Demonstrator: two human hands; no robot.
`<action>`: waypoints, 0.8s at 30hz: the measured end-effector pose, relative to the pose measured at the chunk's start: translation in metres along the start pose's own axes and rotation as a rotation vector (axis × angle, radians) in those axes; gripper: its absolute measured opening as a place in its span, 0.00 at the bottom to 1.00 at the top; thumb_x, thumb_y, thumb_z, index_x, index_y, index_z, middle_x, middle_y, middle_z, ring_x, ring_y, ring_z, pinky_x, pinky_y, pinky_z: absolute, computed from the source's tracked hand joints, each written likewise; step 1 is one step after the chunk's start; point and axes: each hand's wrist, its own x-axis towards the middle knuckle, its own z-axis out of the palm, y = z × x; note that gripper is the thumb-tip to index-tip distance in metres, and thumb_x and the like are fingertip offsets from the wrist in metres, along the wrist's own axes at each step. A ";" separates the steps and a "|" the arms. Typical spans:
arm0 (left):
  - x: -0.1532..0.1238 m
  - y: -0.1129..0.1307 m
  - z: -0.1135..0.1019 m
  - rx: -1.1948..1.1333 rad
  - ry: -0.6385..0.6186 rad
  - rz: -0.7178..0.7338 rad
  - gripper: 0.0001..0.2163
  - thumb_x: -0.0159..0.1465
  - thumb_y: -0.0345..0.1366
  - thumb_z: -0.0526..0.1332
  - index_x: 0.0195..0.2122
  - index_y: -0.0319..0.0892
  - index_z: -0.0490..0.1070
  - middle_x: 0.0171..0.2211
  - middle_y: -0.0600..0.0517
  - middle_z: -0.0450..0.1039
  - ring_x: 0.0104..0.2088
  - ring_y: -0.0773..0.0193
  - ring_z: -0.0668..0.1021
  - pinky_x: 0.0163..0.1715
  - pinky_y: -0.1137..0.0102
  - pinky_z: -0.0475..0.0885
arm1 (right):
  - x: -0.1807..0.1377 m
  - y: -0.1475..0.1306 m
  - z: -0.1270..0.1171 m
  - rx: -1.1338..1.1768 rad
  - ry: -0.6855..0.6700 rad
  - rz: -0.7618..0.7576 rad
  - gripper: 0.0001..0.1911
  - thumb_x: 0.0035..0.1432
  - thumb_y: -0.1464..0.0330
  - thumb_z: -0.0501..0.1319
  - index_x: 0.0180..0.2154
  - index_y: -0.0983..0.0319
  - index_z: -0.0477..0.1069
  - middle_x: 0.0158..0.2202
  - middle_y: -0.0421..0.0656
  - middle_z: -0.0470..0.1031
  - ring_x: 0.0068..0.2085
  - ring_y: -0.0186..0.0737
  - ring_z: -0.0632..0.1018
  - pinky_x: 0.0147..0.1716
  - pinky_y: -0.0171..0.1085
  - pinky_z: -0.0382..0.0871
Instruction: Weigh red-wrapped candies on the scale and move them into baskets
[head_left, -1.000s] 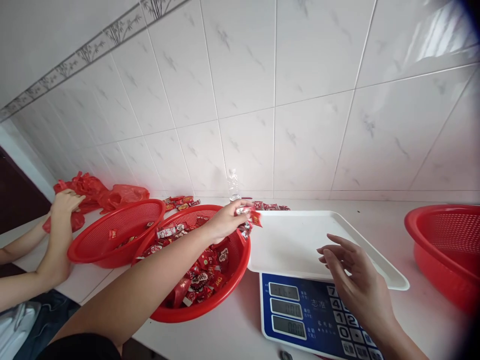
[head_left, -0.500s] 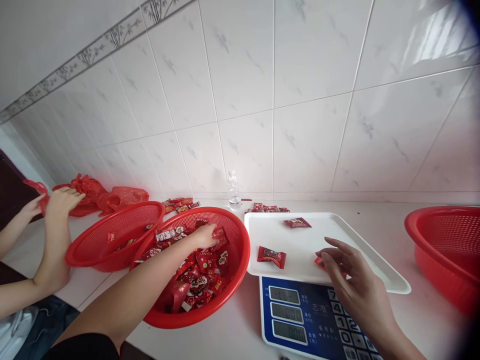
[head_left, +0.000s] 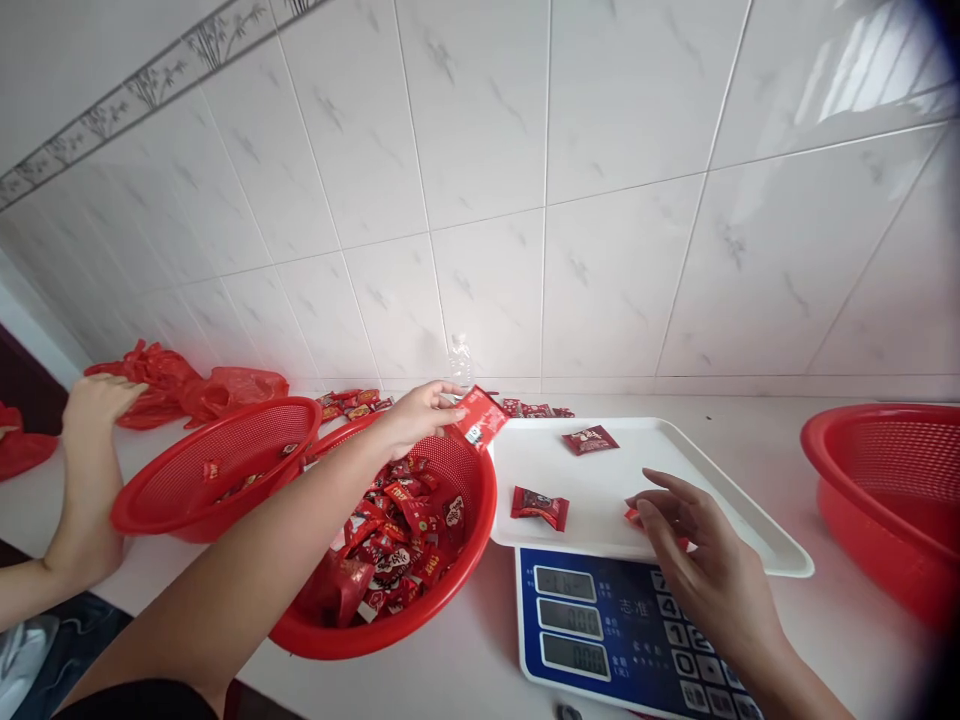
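Note:
My left hand (head_left: pixel 420 413) pinches a red candy packet (head_left: pixel 478 418) above the far rim of a red basket (head_left: pixel 420 620) full of red wrapped candies (head_left: pixel 394 540). To its right a white tray (head_left: pixel 720 490) rests on a blue scale (head_left: pixel 622 640). Two red candies (head_left: pixel 538 506) (head_left: pixel 591 440) lie on the tray. My right hand (head_left: pixel 697 555) hovers over the tray's near edge and the scale's keypad, fingers loosely spread, with a small red candy (head_left: pixel 634 516) under its fingertips.
A second red basket (head_left: pixel 187 480) with a few candies sits to the left, and another red basket (head_left: pixel 877 490) at the far right. Another person's hands (head_left: pixel 94 410) handle red plastic bags (head_left: pixel 195 385) at the left. A small clear bottle (head_left: pixel 459 362) and loose candies (head_left: pixel 352 402) stand by the tiled wall.
My left hand dropped candies onto the tray, dipped back into the basket, and has lifted out a red packet. My right hand stayed over the scale.

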 end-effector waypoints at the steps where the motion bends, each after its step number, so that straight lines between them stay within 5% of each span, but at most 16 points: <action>1: -0.002 0.003 0.011 0.036 -0.024 0.027 0.18 0.60 0.36 0.61 0.51 0.42 0.64 0.42 0.47 0.71 0.41 0.60 0.76 0.40 0.67 0.69 | 0.000 0.000 0.000 0.009 0.011 0.007 0.17 0.58 0.57 0.55 0.47 0.56 0.65 0.32 0.43 0.76 0.32 0.40 0.79 0.27 0.34 0.72; 6: -0.009 0.007 0.069 0.455 -0.352 0.354 0.37 0.54 0.52 0.63 0.62 0.47 0.53 0.64 0.44 0.51 0.63 0.48 0.55 0.59 0.56 0.54 | 0.001 -0.002 0.001 0.119 0.164 0.024 0.18 0.59 0.59 0.55 0.49 0.57 0.63 0.38 0.45 0.74 0.36 0.40 0.77 0.29 0.38 0.73; 10: -0.002 0.005 0.105 0.761 -0.597 0.319 0.44 0.54 0.63 0.56 0.66 0.47 0.42 0.68 0.44 0.35 0.65 0.43 0.39 0.61 0.48 0.43 | 0.004 -0.002 0.001 0.218 0.187 0.026 0.18 0.59 0.59 0.55 0.50 0.56 0.62 0.38 0.45 0.73 0.39 0.41 0.76 0.33 0.41 0.73; 16: 0.030 0.009 0.140 0.787 -0.546 0.337 0.43 0.56 0.66 0.47 0.66 0.49 0.35 0.68 0.46 0.27 0.66 0.47 0.35 0.60 0.45 0.39 | 0.006 -0.005 -0.002 0.311 0.174 0.057 0.17 0.59 0.59 0.55 0.49 0.56 0.63 0.37 0.44 0.73 0.37 0.39 0.76 0.32 0.39 0.74; 24: 0.060 0.027 0.189 0.792 -0.471 0.294 0.32 0.63 0.55 0.46 0.64 0.43 0.46 0.67 0.39 0.36 0.66 0.46 0.40 0.56 0.38 0.37 | 0.009 -0.015 -0.008 0.452 0.163 0.124 0.17 0.60 0.58 0.55 0.49 0.57 0.63 0.36 0.44 0.74 0.34 0.38 0.76 0.29 0.38 0.75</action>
